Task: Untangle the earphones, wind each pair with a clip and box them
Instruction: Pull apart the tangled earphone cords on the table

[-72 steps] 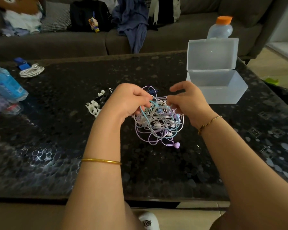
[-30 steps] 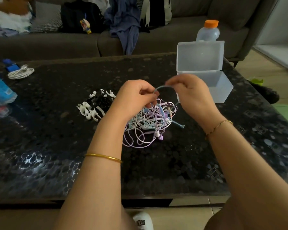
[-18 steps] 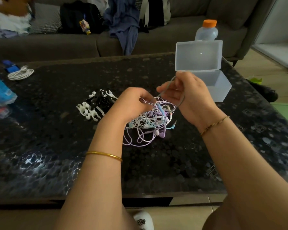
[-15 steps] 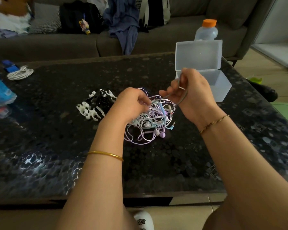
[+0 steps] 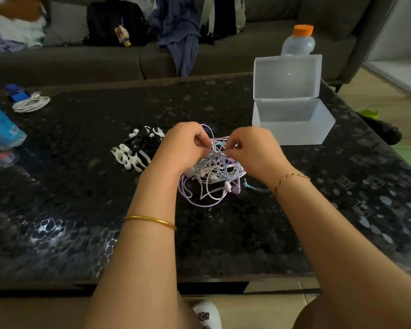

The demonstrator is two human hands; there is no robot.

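Head view, down onto a dark speckled table [image 5: 81, 186]. Tangled earphones [image 5: 214, 176] heaped near the middle, with white, lilac and pale-blue cords knotted together, none wound, none boxed.

Left hand [image 5: 183, 148] at 11 o'clock of the heap, fingers curled, pinching a strand at the top. Right hand [image 5: 252, 150] at 1 o'clock, thumb and forefinger likewise pinched on cord, knuckles almost meeting the left's. Both grips close together at the heap's 12 o'clock, with a short pale-blue run between them lying roughly along 9-to-3. Rest of the tangle sprawling toward 6 o'clock from the grips, resting on the table.

Loose pale-blue plug end [image 5: 247, 184] lying out at 4 o'clock, beneath the right wrist and nearer the right hand. Judged the likeliest end to follow back through the knot.

Pile of black and white clips [image 5: 138, 150] at 9 o'clock of the heap, just beside the left hand, untouched. Open translucent box [image 5: 290, 135] at 2 o'clock, lid up, nothing seen inside, nearer the right hand.

Judged stage: early untangling. Next pull probably calls for drawing the hands apart along 9-to-3, the left holding the heap back to keep the bundle from lifting whole.
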